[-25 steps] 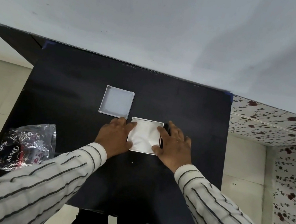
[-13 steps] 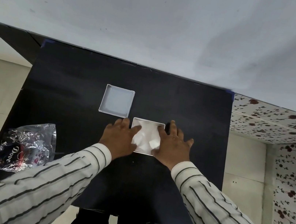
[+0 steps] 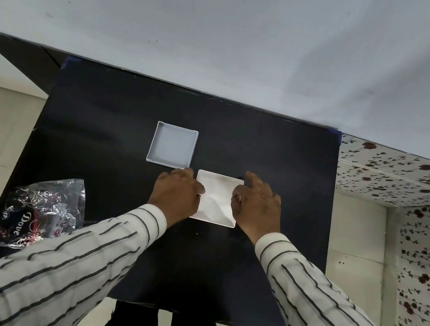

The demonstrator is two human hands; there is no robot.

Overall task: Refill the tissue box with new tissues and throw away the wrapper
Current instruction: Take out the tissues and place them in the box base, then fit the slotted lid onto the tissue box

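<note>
I saw both hands, left [image 3: 175, 196] and right [image 3: 256, 206], fingers spread loose, flanking the square white tissue-filled box [image 3: 216, 199] on the black table [image 3: 278, 158].

Soft even indoor light, faint shadows on wall [image 3: 228, 25], glare on wrapper [image 3: 45, 210], wide-angle bending at edges

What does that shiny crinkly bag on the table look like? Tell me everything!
The wrapper is a clear, shiny plastic bag, crumpled and wrinkled, printed in white, red and black with the word "Dove". It lies flat near the front left corner of the black table, part of it hidden under the left sleeve. Neither hand is on it.
</note>
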